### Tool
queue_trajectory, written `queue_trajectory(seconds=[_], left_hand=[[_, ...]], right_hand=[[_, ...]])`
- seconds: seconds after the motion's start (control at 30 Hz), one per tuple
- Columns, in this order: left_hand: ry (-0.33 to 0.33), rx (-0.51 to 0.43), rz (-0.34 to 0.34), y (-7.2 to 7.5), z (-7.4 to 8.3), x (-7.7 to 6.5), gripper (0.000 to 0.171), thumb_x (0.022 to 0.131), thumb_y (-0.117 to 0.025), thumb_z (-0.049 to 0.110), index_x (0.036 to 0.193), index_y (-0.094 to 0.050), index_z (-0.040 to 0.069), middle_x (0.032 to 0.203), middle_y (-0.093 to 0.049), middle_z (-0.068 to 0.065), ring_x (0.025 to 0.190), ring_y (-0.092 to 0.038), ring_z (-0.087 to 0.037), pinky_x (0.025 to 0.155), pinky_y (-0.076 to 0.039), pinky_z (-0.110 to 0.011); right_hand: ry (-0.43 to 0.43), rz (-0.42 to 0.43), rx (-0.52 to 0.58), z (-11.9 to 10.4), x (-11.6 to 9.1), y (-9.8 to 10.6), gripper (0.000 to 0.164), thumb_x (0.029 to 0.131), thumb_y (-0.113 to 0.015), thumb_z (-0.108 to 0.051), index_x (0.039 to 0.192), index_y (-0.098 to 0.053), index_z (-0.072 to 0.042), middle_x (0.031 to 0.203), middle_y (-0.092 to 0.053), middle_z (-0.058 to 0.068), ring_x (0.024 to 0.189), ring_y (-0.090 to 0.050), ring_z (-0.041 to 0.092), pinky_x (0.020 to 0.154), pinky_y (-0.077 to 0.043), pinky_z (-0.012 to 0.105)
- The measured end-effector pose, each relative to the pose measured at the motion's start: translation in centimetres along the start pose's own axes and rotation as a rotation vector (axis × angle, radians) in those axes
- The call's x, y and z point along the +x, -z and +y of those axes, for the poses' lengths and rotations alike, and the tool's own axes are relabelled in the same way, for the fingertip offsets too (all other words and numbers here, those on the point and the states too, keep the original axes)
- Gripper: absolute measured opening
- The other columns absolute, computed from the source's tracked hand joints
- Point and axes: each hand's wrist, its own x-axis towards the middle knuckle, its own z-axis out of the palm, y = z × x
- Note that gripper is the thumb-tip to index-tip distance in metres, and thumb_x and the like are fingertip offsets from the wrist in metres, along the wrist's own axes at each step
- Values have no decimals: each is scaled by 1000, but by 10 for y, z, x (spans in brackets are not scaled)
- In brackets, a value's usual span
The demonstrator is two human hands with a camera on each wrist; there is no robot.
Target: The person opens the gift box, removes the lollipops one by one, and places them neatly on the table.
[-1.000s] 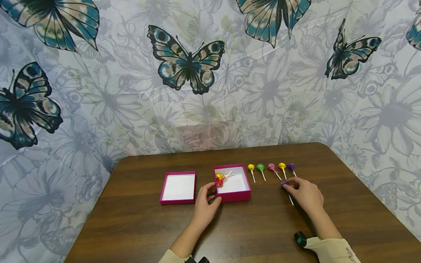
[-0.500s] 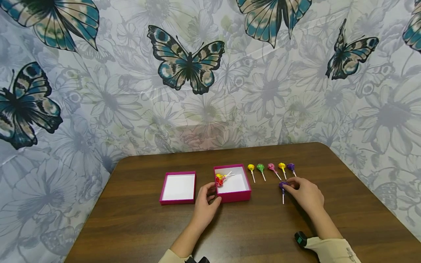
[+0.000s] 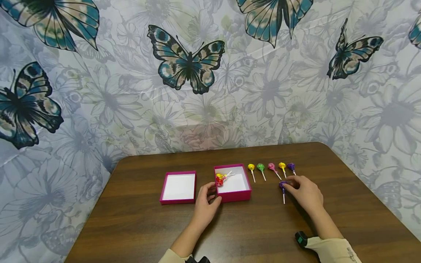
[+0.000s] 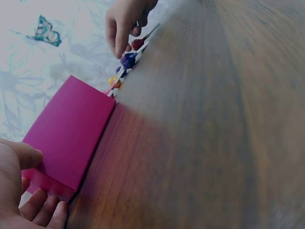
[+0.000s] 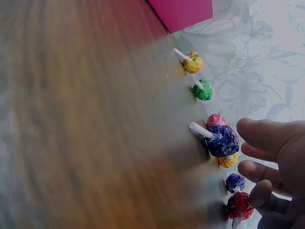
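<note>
My left hand [image 3: 205, 208] holds the near left corner of a magenta box [image 3: 234, 197], thumb on its front wall and fingers on the left side. Inside the box lie red and yellow lollipops [image 3: 219, 180] with white sticks. A purple lollipop [image 3: 283, 185] rests on the table with its stick pointing toward me. My right hand [image 3: 306, 195] is beside it, fingertips at the edge of its head; in the right wrist view the thumb and fingers look spread, not closed around it. A red lollipop [image 5: 239, 207] lies near the lower fingers, hidden in the head view.
A yellow lollipop [image 3: 251, 167], a green one [image 3: 261, 167], a pink one [image 3: 271, 167], another yellow [image 3: 282, 166] and another purple [image 3: 291, 166] form a row right of the box. The shallow magenta lid [image 3: 178, 187] lies left, white inside up, on the brown table [image 3: 141, 226].
The nearer purple lollipop has turned, its stick swinging from slanting right to pointing straight toward me, its head shifting slightly left. My left hand and the box have stayed in place.
</note>
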Motion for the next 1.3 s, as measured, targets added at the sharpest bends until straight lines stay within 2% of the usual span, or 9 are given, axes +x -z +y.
queue_trajectory(seconds=[0.23, 0.4, 0.5, 0.63, 0.73, 0.8, 1.03, 1.3], left_hand=[[22, -29, 1, 0, 0, 1, 47, 90, -70, 6, 134, -54, 8, 132, -55, -12, 124, -56, -29, 103, -53, -45], [39, -60, 13, -2, -1, 1, 50, 89, -70, 2, 135, -53, 6, 133, -55, -14, 125, -55, -31, 104, -51, -50], [42, -57, 14, -2, -1, 0, 49, 89, -70, 2, 135, -53, 7, 133, -55, -14, 125, -55, -31, 104, -51, -50], [47, -31, 22, -3, 2, 0, 48, 89, -69, 0, 134, -54, 6, 132, -55, -15, 124, -55, -31, 103, -51, -50], [58, -26, 29, -4, 3, 0, 49, 88, -67, -4, 134, -52, 3, 132, -54, -18, 124, -55, -33, 104, -49, -53], [58, -27, 27, -4, 3, 1, 49, 88, -67, -5, 134, -52, 2, 132, -54, -18, 124, -54, -34, 104, -49, -54], [31, -61, 9, 0, 0, 0, 49, 88, -70, 1, 134, -53, 7, 132, -54, -13, 124, -55, -30, 103, -51, -50], [11, -79, -2, 1, 0, -1, 49, 89, -70, 3, 135, -53, 7, 133, -54, -13, 124, -55, -31, 102, -51, -50]], right_hand=[[44, 81, 28, -2, 0, 3, 29, 90, -74, -34, 111, -73, -14, 89, -65, 3, 74, -56, 16, 54, -38, 26], [71, 101, 48, -3, 2, 3, 27, 90, -74, -31, 110, -73, -14, 90, -65, 3, 74, -55, 16, 56, -38, 26], [93, 113, 68, -5, 3, 4, 24, 90, -74, -27, 110, -74, -14, 92, -68, 3, 78, -60, 18, 58, -41, 26], [123, 127, 79, -10, 5, 5, 21, 90, -74, -24, 109, -75, -16, 90, -68, 0, 72, -57, 12, 55, -40, 24], [133, 118, 80, -16, 8, 7, 21, 91, -73, -26, 110, -74, -18, 90, -67, -2, 68, -50, 7, 52, -37, 23], [138, 110, 91, -21, 10, 8, 21, 92, -72, -28, 110, -74, -18, 91, -68, -2, 69, -50, 7, 53, -38, 23], [225, 147, 126, -43, 15, 10, 18, 89, -76, -22, 106, -76, -16, 81, -64, -3, 64, -43, 4, 51, -33, 23], [309, 119, 158, -68, 20, -1, 21, 87, -78, -18, 107, -76, -16, 86, -68, -3, 68, -47, 7, 55, -39, 21]])
